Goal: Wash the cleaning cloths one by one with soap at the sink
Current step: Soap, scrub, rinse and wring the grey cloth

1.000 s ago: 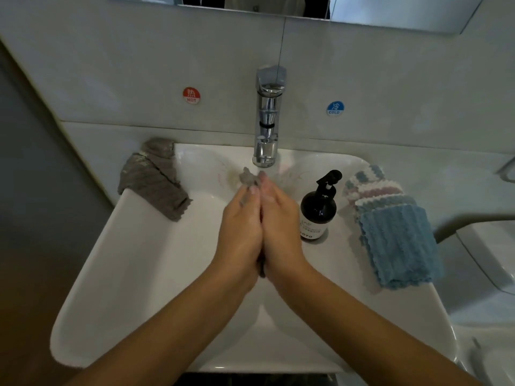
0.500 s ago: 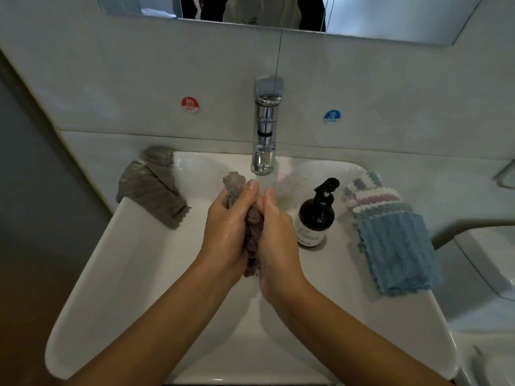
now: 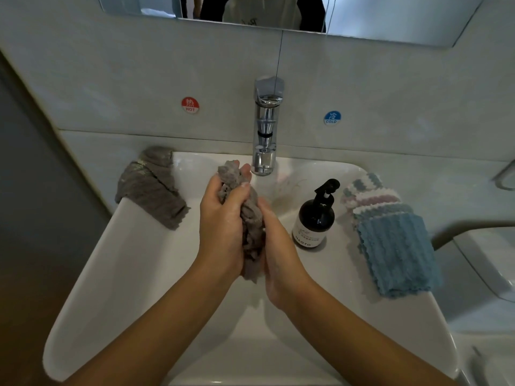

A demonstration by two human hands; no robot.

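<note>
We see the grey cloth (image 3: pixel 252 227) bunched between both palms — left hand (image 3: pixel 223 221) fingers (image 3: pixel 239 190) curled over its top, right hand (image 3: pixel 281 252) pressed alongside, grip unclear — above the sink (image 3: pixel 133 263).

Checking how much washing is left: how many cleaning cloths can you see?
At least 5: a grey cloth between both hands, another grey one on the sink's left rim, and a stack right of the soap showing about three; more may be hidden.

Far centre: faucet (image 3: pixel 266 129) overhangs the basin.
Right rim: soap bottle (image 3: pixel 315 218), stacked cloths (image 3: pixel 395 246).
Left rim: grey cloth (image 3: pixel 152 188).
Near basin (image 3: pixel 139 274): open.
</note>
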